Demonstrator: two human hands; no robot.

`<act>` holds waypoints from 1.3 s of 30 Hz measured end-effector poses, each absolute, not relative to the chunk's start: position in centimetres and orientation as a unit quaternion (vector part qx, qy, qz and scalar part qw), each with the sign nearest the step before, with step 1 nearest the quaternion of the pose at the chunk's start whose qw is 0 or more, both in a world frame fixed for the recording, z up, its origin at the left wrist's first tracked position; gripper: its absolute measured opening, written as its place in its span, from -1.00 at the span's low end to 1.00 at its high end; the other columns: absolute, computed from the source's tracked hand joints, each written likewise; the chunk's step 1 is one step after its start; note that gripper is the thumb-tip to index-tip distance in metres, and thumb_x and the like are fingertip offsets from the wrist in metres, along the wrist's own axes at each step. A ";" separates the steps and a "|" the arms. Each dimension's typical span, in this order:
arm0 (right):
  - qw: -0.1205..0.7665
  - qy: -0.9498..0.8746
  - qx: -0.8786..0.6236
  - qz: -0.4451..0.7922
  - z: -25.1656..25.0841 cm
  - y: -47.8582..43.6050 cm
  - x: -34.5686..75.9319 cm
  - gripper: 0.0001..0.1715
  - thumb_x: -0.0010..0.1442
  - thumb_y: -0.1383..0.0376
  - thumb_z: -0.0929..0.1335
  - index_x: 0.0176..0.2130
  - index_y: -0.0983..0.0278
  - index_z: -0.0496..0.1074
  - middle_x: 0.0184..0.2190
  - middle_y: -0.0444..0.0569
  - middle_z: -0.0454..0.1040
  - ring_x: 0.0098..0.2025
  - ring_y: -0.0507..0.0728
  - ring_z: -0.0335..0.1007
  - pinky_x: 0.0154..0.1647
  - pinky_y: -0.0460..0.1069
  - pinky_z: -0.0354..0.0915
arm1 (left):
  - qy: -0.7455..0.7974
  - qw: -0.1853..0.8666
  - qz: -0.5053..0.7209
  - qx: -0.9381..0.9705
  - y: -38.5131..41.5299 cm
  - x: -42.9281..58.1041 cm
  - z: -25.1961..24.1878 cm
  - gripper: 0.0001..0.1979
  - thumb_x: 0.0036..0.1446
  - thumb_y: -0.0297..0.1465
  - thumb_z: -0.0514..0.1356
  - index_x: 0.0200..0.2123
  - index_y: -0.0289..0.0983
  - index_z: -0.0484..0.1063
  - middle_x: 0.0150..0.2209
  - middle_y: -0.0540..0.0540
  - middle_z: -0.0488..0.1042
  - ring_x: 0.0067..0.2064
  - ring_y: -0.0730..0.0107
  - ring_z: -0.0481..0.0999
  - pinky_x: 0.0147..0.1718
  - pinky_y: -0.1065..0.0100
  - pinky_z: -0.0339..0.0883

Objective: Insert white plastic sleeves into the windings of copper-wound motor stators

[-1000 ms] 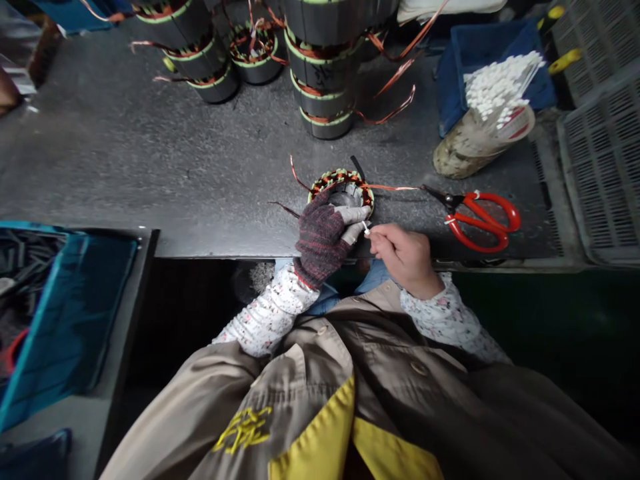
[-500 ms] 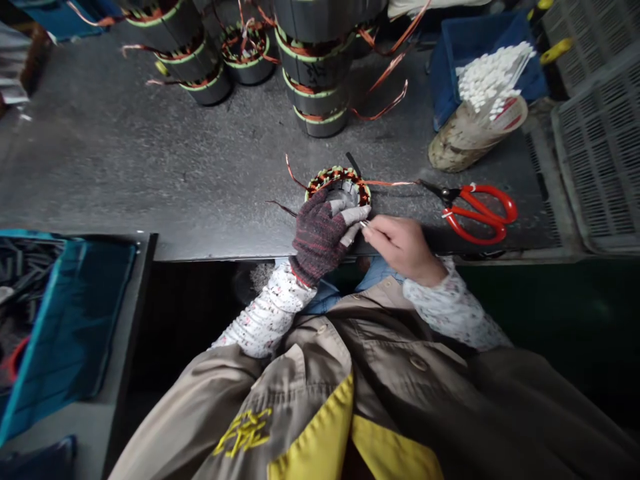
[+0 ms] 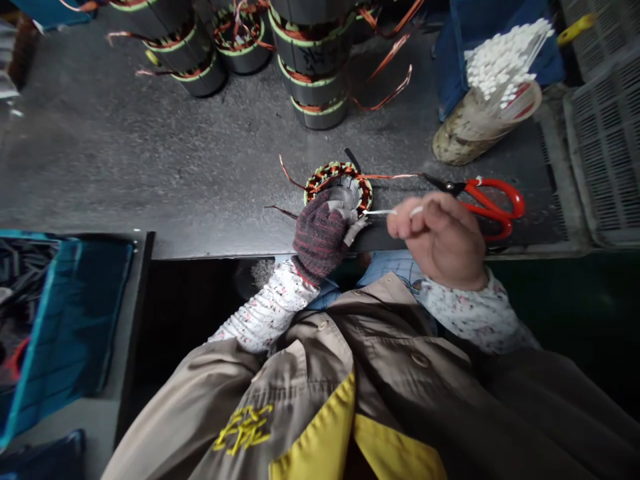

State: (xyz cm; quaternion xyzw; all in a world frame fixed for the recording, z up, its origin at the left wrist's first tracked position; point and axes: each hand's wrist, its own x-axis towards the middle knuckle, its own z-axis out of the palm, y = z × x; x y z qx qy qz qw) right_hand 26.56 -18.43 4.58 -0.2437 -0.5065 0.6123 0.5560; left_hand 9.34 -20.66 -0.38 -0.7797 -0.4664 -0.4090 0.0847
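Note:
A wound motor stator (image 3: 369,190), a ring with copper coils and pale green edges, rests near the bench's front edge. My left hand (image 3: 323,233), in a dark knitted glove with pale fingertips, is closed on its near side and hides part of it. From the stator's near right rim a thin white cable tie (image 3: 381,212) stretches to the right. My right hand (image 3: 440,237), bare and blurred by motion, grips the tie's far end. Copper lead wires (image 3: 290,175) stick out left and right. Beyond my right hand lie red-handled scissors (image 3: 510,193), partly covered by it.
Stacked stators (image 3: 320,80) with loose copper leads stand at the back. A worn cylindrical holder (image 3: 463,133) full of white cable ties leans by a blue bin (image 3: 450,53). Grey crates (image 3: 610,147) line the right; a teal bin (image 3: 95,313) sits lower left.
My right hand has moved right, away from the stator, and a length of white cable tie now shows taut between them. My left hand stays on the stator. The view has shifted slightly.

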 end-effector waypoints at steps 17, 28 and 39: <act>0.407 -0.829 -0.339 0.180 -3.0 -17.3 26.1 -0.87 0.24 0.20 0.41 -0.26 0.22 0.51 0.30 -0.01 0.24 0.39 0.38 0.01 0.37 0.39 0.05 | -0.361 0.177 -0.042 -0.915 -20.6 4.6 7.8 -0.75 0.40 -0.47 -0.01 -0.12 -0.29 0.47 -0.47 -0.07 0.38 -0.47 0.21 0.44 -0.55 0.31 0.13; 0.637 -0.636 -0.427 0.085 0.4 -12.9 30.6 -0.83 0.31 0.24 0.36 -0.33 0.26 0.41 -0.35 0.00 0.42 -0.27 0.12 0.43 -0.13 0.10 0.44 | -0.216 0.078 -0.128 -0.965 -16.6 3.8 7.2 -0.69 0.40 -0.44 -0.06 -0.06 -0.28 0.49 0.05 -0.13 0.47 0.07 0.08 0.47 0.09 0.01 0.40; 0.620 -0.638 -0.453 0.060 2.2 -8.6 34.7 -0.83 0.33 0.21 0.37 -0.23 0.28 0.40 -0.16 0.08 0.44 -0.21 0.15 0.47 -0.29 0.04 0.44 | -0.327 0.041 -0.308 -0.892 -19.0 4.3 1.5 -0.83 0.35 -0.31 0.19 -0.10 -0.28 0.34 -0.12 -0.14 0.52 -0.02 0.19 0.53 0.24 -0.02 0.30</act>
